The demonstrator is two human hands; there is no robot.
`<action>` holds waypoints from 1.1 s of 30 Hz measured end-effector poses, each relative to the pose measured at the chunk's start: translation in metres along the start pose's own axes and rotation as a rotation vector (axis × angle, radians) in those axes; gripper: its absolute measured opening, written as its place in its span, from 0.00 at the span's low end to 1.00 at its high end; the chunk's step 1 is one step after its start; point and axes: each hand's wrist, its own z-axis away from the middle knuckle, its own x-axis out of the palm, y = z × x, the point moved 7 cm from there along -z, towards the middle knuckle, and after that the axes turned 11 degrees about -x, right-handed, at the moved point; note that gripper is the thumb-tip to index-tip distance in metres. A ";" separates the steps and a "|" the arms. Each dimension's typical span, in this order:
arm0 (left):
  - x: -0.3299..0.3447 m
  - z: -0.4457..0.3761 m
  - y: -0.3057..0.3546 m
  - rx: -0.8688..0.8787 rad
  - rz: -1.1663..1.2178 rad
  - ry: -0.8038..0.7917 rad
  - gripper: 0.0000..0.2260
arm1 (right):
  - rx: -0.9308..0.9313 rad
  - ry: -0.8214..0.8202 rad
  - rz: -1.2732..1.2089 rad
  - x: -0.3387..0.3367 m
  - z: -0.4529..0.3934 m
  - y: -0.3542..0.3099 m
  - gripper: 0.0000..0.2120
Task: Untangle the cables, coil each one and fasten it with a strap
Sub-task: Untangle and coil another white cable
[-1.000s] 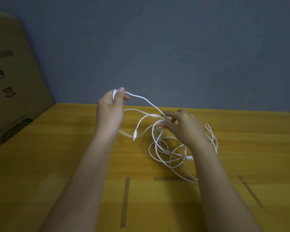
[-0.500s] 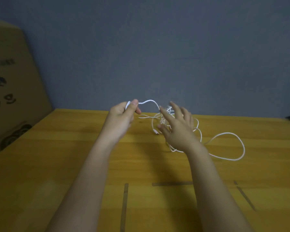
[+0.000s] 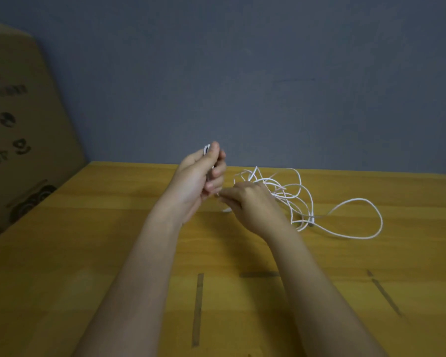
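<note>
Head: cables point(image 3: 291, 194) near table point(image 3: 88, 253) far edge

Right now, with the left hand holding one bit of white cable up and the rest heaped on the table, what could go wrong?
1. The tangle of white cable is still knotted beside the right hand; pulling from the left hand may tighten it.
2. The wide loop lies loose on the table and could catch other strands when dragged.
3. No strap is visible.
</note>
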 end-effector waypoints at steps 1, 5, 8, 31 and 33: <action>-0.004 -0.002 -0.002 0.026 -0.022 0.066 0.11 | -0.029 -0.069 -0.025 0.007 -0.001 -0.005 0.12; -0.023 -0.012 -0.009 0.121 -0.281 0.305 0.09 | 0.103 -0.219 -0.345 0.019 0.003 0.001 0.13; -0.026 -0.013 -0.016 0.170 -0.529 0.365 0.07 | 0.185 -0.273 -0.455 0.017 0.006 0.004 0.13; -0.024 -0.008 -0.011 0.061 -1.063 0.485 0.14 | 0.310 0.174 0.242 -0.025 0.029 0.048 0.12; -0.024 -0.003 -0.007 0.059 -1.086 0.613 0.15 | 0.343 0.220 0.335 -0.029 0.032 0.049 0.11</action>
